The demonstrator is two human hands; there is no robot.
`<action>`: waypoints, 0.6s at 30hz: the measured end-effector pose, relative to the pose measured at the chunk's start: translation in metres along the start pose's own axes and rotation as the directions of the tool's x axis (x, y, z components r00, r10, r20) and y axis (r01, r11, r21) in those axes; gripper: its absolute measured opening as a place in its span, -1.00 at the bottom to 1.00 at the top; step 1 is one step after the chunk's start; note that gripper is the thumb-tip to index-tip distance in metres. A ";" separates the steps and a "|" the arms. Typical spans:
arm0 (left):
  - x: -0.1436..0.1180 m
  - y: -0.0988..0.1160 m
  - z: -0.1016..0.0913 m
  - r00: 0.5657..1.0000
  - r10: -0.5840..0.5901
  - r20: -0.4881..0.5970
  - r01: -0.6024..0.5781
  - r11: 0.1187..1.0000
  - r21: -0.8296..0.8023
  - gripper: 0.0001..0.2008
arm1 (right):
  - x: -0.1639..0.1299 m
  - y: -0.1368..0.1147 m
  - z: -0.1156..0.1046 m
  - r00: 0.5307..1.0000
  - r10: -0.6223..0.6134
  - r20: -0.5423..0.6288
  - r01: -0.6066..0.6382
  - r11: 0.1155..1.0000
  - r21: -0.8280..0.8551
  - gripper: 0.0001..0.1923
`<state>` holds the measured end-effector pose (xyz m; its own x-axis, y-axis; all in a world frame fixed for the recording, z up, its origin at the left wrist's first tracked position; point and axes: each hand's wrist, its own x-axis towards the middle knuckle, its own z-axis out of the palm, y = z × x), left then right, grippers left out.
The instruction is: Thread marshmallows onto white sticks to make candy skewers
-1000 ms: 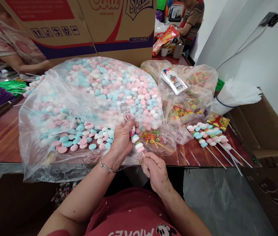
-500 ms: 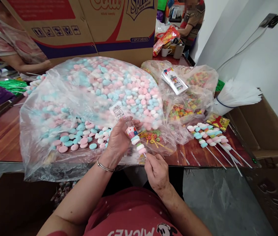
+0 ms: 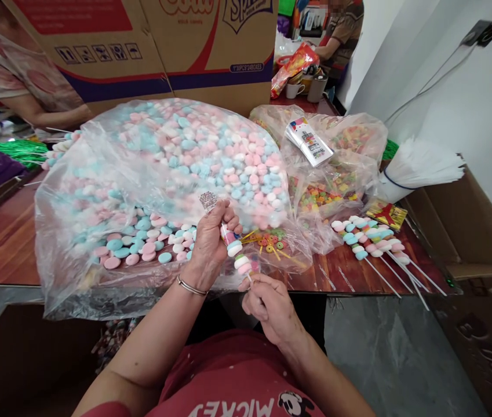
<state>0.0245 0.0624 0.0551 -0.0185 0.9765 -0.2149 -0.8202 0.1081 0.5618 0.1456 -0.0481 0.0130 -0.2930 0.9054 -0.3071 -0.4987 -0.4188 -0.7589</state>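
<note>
- The left hand (image 3: 210,243) has its fingers (image 3: 228,219) curled shut around the top of a candy skewer (image 3: 237,256), where a small clear wrapper with a printed label (image 3: 208,200) sticks up above the knuckles.
- The right hand (image 3: 269,306) pinches the bare lower end of the skewer's white stick, fingers closed on it, just below the lowest candy.
- The candy skewer runs at a slant between the two hands, over the near edge of the counter (image 3: 2,243); pink, white and blue round sweets are threaded along it.
- A thin metal bangle (image 3: 190,286) circles the left wrist.
- Just behind the hands lies a large clear plastic bag (image 3: 159,168) filled with pink, blue and white round sweets; it covers much of the counter.
- Beside the left hand, to its right, small coloured ring sweets (image 3: 269,240) lie under clear plastic.
- Farther right, a second clear bag (image 3: 336,174) holds mixed bright sweets, and a stack of printed labels (image 3: 309,142) rests on top of it.
- A row of finished skewers (image 3: 370,240) lies on the counter to the right, sticks pointing toward the near edge.
- Near them is a small red and yellow packet (image 3: 385,214), and behind it a bundle of white sticks (image 3: 419,168).
- A large cardboard box (image 3: 150,52) stands at the back of the counter.
- Another person's arm (image 3: 41,116) shows at the far left, and a further person (image 3: 341,35) sits in the background.
</note>
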 end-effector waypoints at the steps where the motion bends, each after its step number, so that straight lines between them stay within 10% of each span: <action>1: 0.000 -0.001 0.000 1.000 0.006 -0.014 -0.006 1.000 -0.014 -0.79 | 0.000 -0.001 0.002 0.999 0.033 0.026 -0.034 0.998 0.046 -0.85; 12: -0.006 -0.008 -0.004 0.999 0.050 -0.016 -0.049 0.997 0.066 -0.70 | 0.003 -0.003 0.005 0.999 0.039 0.024 -0.041 0.997 0.067 -0.82; 15: -0.007 -0.013 -0.006 0.996 0.089 0.008 -0.090 0.991 0.098 -0.67 | 0.006 0.004 -0.002 0.989 -0.141 -0.043 0.133 0.980 -0.149 -0.77; 18: -0.013 -0.022 -0.006 0.992 0.126 0.017 -0.127 0.979 0.159 -0.66 | 0.013 0.011 -0.013 0.844 -0.536 -0.016 0.384 0.624 -0.680 -0.76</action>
<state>0.0390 0.0462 0.0407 -0.1117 0.9853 -0.1291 -0.7099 0.0118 0.7042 0.1467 -0.0396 -0.0068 0.0330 0.9897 0.1390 0.1309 0.1336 -0.9824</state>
